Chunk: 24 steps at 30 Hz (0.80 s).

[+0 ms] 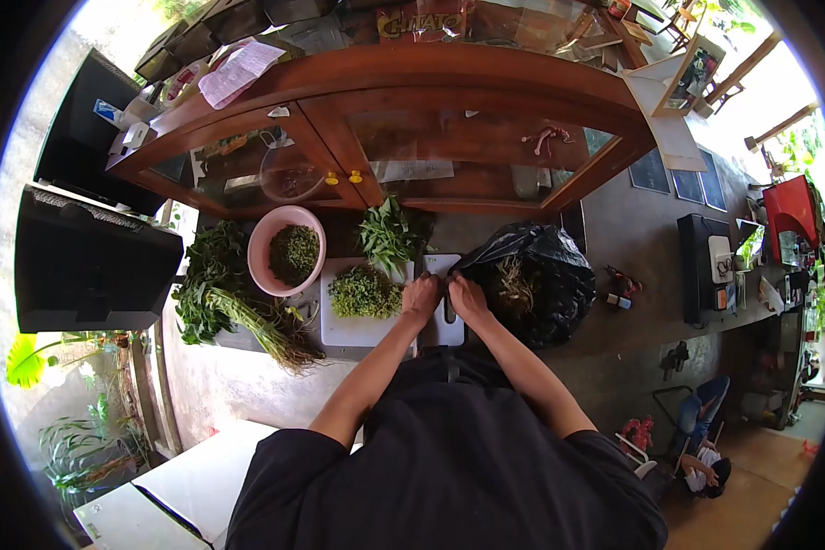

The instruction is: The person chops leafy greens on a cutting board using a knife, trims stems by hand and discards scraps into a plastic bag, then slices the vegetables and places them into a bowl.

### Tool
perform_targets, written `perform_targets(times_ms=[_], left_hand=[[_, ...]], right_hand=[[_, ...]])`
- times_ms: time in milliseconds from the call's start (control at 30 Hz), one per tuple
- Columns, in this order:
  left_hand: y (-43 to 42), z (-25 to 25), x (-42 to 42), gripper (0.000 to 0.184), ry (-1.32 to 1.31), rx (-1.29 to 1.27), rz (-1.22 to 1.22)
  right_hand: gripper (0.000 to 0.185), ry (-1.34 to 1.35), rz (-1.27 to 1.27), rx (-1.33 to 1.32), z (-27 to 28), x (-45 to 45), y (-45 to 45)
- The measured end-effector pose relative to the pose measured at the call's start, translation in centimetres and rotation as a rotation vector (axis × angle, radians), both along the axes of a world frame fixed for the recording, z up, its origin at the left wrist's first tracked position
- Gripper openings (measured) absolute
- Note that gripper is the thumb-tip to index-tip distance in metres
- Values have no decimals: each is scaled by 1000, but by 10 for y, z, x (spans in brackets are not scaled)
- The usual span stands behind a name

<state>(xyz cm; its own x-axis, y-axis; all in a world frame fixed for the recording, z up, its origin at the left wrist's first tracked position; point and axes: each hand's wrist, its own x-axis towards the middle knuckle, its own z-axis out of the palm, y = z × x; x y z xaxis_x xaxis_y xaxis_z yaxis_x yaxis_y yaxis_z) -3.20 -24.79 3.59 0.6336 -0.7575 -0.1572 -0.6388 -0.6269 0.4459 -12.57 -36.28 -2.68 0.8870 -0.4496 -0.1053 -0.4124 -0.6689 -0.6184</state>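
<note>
My left hand is closed over the right part of a white cutting board, beside a pile of chopped green stems. Close against it, my right hand is closed too, near the rim of a black plastic bag. Something dark shows between the two hands, too small to make out. Pale roots and trimmings lie inside the bag. Behind the board rests a bunch of leafy greens.
A pink bowl of cut greens stands left of the board. Further left lie leafy greens and a rooted bundle. A wooden glass-doored cabinet backs the counter. A person sits at the lower right.
</note>
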Motion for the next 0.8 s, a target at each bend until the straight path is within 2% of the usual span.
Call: perform_targets(times_ms=[133, 200, 333, 400, 533, 600, 633, 700, 800], left_hand=[[-3, -1, 2, 17, -21, 19, -56], [-4, -1, 3, 15, -1, 50, -62], [-3, -15, 3, 14, -5, 26, -57], [-2, -23, 4, 19, -11, 31, -35], [5, -6, 4, 17, 96, -61, -5], [10, 0, 8, 18, 177, -319, -67], [9, 7, 7, 18, 178, -319, -65], [4, 26, 5, 22, 335, -337, -37], [-8, 38, -6, 24, 328, -422, -64]], right_hand=[[29, -1, 30, -60, 3, 0, 1], [18, 57, 104, -167, 12, -1, 3], [18, 111, 163, -243, 15, -1, 3], [19, 92, 112, -161, 6, -1, 3], [18, -13, 183, -141, 50, -9, 5], [15, -122, 178, -92, 62, -12, 4], [15, -121, 179, -91, 68, -15, 3], [13, -188, 125, -14, 82, -20, -1], [17, -261, -11, 94, 99, -34, -9]])
